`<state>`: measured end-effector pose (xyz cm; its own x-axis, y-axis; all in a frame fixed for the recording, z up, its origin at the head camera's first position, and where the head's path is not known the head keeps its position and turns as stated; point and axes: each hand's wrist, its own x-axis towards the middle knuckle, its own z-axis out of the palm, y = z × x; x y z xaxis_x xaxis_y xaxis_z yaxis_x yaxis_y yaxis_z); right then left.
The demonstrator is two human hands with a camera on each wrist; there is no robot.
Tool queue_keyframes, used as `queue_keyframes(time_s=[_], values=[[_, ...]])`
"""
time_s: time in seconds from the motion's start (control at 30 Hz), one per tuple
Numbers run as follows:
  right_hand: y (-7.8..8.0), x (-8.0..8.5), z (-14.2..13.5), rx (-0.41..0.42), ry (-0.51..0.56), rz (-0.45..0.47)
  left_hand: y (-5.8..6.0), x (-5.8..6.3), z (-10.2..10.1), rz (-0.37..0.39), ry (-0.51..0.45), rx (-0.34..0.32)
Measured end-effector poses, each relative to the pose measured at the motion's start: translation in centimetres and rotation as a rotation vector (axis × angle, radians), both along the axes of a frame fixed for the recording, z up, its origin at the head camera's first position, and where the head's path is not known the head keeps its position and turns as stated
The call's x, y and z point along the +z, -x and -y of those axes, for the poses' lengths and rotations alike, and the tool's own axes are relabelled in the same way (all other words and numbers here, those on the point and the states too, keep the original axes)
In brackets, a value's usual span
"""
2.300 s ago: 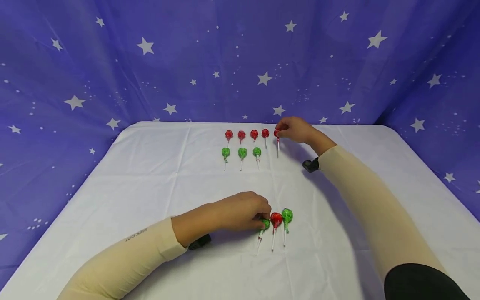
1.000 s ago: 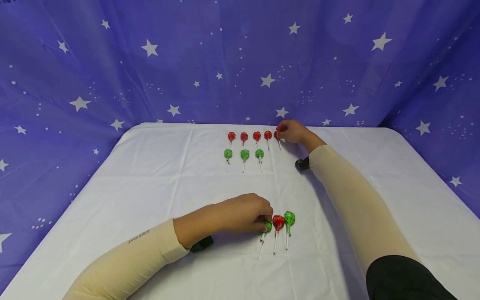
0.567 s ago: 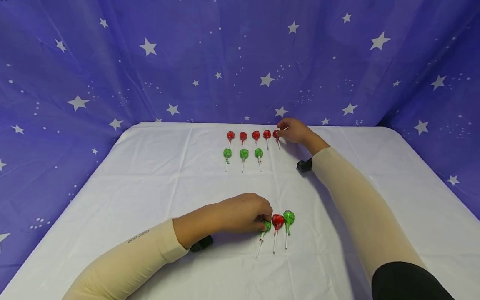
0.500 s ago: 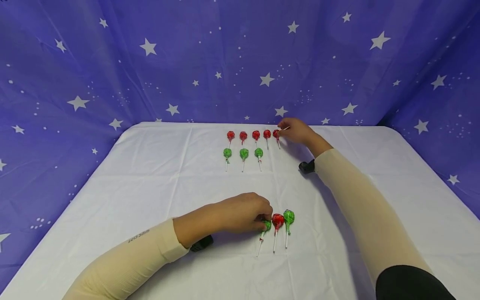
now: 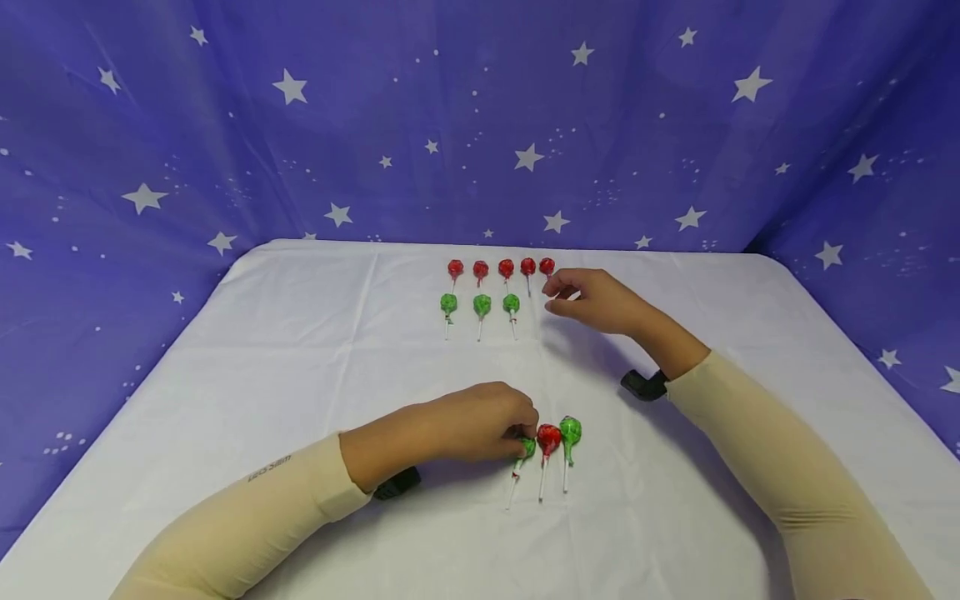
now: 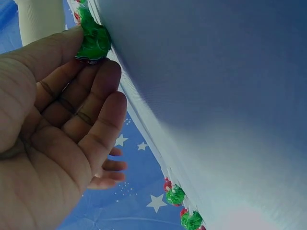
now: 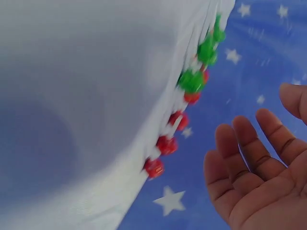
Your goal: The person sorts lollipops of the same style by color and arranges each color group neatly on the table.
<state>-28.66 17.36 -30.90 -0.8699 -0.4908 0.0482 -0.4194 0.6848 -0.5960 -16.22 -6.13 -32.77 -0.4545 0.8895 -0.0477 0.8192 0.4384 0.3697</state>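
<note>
My left hand (image 5: 480, 423) pinches the green-wrapped head of a lollipop (image 6: 96, 40) between thumb and fingers, its stick slanting toward me on the cloth. Just right of it lie a red lollipop (image 5: 549, 437) and another green lollipop (image 5: 571, 431). My right hand (image 5: 600, 302) hovers with relaxed, parted fingers and nothing in them, just in front of the rightmost red lollipop (image 5: 547, 266), whose stick it partly hides. That lollipop ends a back row of several red ones (image 5: 481, 268). Three green lollipops (image 5: 482, 305) form a row in front of them.
A white cloth (image 5: 262, 358) covers the table, with its back edge close behind the red row. A purple curtain with stars (image 5: 450, 100) hangs behind and at the sides. Black wrist cameras (image 5: 643, 385) sit under both wrists.
My right hand has let go of the rightmost red lollipop and drawn back toward me and slightly right. That lollipop stays in the back row. My left hand keeps its pinch.
</note>
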Motion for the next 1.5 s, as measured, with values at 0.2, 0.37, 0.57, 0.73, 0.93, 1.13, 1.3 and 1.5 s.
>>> queue_keyframes(time_s=[0.2, 0.37, 0.57, 0.73, 0.93, 1.13, 1.3, 1.5], values=[[-4.6, 0.3, 0.3, 0.108, -0.042, -0.048, -0.1, -0.1, 0.2, 0.015, -0.011, 0.003], [-7.6, -0.4, -0.1, 0.195, -0.076, -0.059, -0.2, 0.0, 0.3, 0.002, -0.007, 0.004], [-10.6, -1.0, -0.7, 0.25, -0.147, -0.007, -0.2, 0.2, 0.1, -0.002, -0.004, -0.006], [-12.3, -1.5, -1.1, 0.273, -0.177, 0.031, -0.1, 0.1, 0.1, -0.005, -0.001, -0.003], [-13.0, -1.9, -1.3, 0.293, -0.19, 0.029, -0.2, 0.3, 0.0, -0.007, 0.004, 0.0], [-13.0, -2.0, -1.2, 0.297, -0.181, 0.049, -0.2, 0.3, 0.0, -0.006, 0.005, 0.008], [-13.1, -2.1, -1.2, 0.305, -0.155, 0.073, -0.2, 0.3, -0.1, 0.0, 0.004, 0.009], [-13.0, -2.3, -1.2, 0.322, -0.12, 0.078, -0.2, 0.3, -0.1, 0.01, -0.003, 0.012]])
